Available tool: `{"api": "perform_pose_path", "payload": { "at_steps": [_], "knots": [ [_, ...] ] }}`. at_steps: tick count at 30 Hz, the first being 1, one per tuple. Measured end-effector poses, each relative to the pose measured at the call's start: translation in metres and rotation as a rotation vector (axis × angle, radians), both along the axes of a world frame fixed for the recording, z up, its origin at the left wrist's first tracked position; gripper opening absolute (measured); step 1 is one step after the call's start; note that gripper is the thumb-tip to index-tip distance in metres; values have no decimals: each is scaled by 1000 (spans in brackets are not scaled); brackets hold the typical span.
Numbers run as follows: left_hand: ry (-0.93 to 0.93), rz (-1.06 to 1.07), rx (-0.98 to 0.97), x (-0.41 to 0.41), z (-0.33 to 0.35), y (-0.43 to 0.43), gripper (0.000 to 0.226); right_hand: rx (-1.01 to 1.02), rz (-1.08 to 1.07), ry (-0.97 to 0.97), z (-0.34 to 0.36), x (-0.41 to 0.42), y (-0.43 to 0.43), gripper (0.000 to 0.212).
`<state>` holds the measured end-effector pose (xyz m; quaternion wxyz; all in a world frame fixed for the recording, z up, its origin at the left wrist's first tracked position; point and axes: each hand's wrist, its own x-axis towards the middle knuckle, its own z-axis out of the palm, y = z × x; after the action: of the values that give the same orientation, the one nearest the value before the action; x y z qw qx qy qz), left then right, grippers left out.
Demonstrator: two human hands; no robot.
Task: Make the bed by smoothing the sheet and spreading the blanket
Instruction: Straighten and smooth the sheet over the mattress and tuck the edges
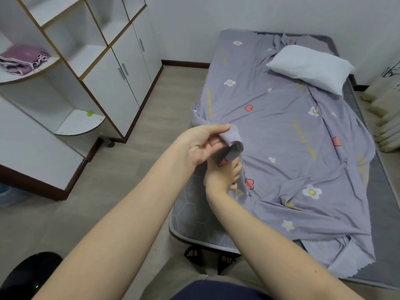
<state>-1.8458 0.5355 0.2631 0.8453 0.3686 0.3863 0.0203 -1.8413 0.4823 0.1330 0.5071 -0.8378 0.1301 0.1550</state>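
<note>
While both arms reach out over the near left corner of the bed, I log the left hand (203, 146) turned palm toward the camera, thumb on top and fingers beneath, pinching a rolled-over edge of the lilac-grey cotton sheet printed with white flowers, red hearts and pale stars (281, 131). Right hand (223, 178) sits just below it, fingers curled into the same sheet edge, gripping a fold; the fingertips are partly hidden in the cloth. Sheet lies across the dark grey quilted mattress with striped piping (194, 213), wrinkled, with creases fanning out from the held edge toward the far right. It leaves the near left corner and the right edge of the mattress uncovered. At the near right corner the sheet hangs over, showing a zigzag-cut hem. White rectangular pillow (309, 66) rests askew at the far right corner, on top of the sheet. Off the bed: white open-shelf cabinet with wood-tone edging (97, 83) along the left wall, a pink folded cloth (23, 58) on one of its curved shelves. Black open-toe sandals (193, 254) on my subject's feet, toes tucked just under the near edge of the mattress. Beige pleated curtain (385, 118) bunched against the right side.
</note>
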Motion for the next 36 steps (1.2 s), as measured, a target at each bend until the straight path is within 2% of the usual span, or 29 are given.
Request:
{"api": "perform_pose_path", "payload": {
  "at_steps": [1, 3, 4, 5, 7, 8, 11, 12, 14, 15, 17, 18, 20, 22, 24, 25, 26, 28, 29, 30, 32, 36],
  "knots": [
    [0, 3, 21, 0, 0, 2, 3, -38, -52, -25, 4, 9, 1, 55],
    [2, 30, 92, 0, 2, 9, 7, -135, -8, -132, 6, 25, -8, 27],
    [5, 49, 143, -1, 2, 13, 11, -108, 47, -203, 2, 31, -15, 18],
    [11, 77, 207, -1, 2, 18, 15, 7, 115, -258, -1, 34, -22, 14],
    [36, 140, 360, -2, 0, 28, 19, 226, 224, -324, -10, 36, -42, 31],
    [56, 155, 443, -3, -2, 31, 17, 249, 267, -363, -15, 36, -53, 35],
    [129, 143, 674, -2, -14, 38, 6, 209, 329, -463, -30, 39, -75, 18],
    [143, 139, 709, -1, -17, 37, 5, 198, 317, -481, -32, 41, -80, 19],
    [154, 140, 720, 2, -22, 34, 12, 224, 265, -550, -30, 43, -88, 40],
    [156, 138, 717, 4, -24, 32, 17, 205, 275, -634, -28, 43, -91, 43],
    [149, 129, 719, 7, -26, 27, 18, 64, 405, -792, -29, 45, -95, 30],
    [146, 123, 736, 9, -26, 25, 18, -20, 470, -781, -28, 47, -96, 28],
    [157, 102, 801, 11, -26, 23, 20, -142, 560, -623, -24, 50, -91, 41],
    [151, 72, 846, 12, -26, 20, 17, -278, 623, -576, -27, 55, -86, 50],
    [136, 57, 855, 12, -25, 17, 12, -509, 755, -579, -28, 54, -73, 39],
    [132, 52, 856, 11, -25, 16, 9, -548, 786, -522, -26, 52, -65, 34],
    [125, 47, 854, 11, -24, 15, 7, -514, 785, -397, -24, 50, -57, 38],
    [122, 42, 838, 9, -22, 15, 7, -360, 789, -124, -18, 45, -45, 61],
    [128, 45, 837, 8, -22, 16, 8, -292, 799, -70, -18, 44, -40, 67],
    [137, 52, 843, 6, -22, 18, 10, -238, 800, -63, -19, 44, -37, 65],
    [162, 77, 864, 1, -21, 23, 14, -136, 754, -106, -22, 39, -35, 41],
    [191, 155, 838, -12, -24, 32, 18, -44, 670, -230, -30, 24, -35, 9]
  ]
}}
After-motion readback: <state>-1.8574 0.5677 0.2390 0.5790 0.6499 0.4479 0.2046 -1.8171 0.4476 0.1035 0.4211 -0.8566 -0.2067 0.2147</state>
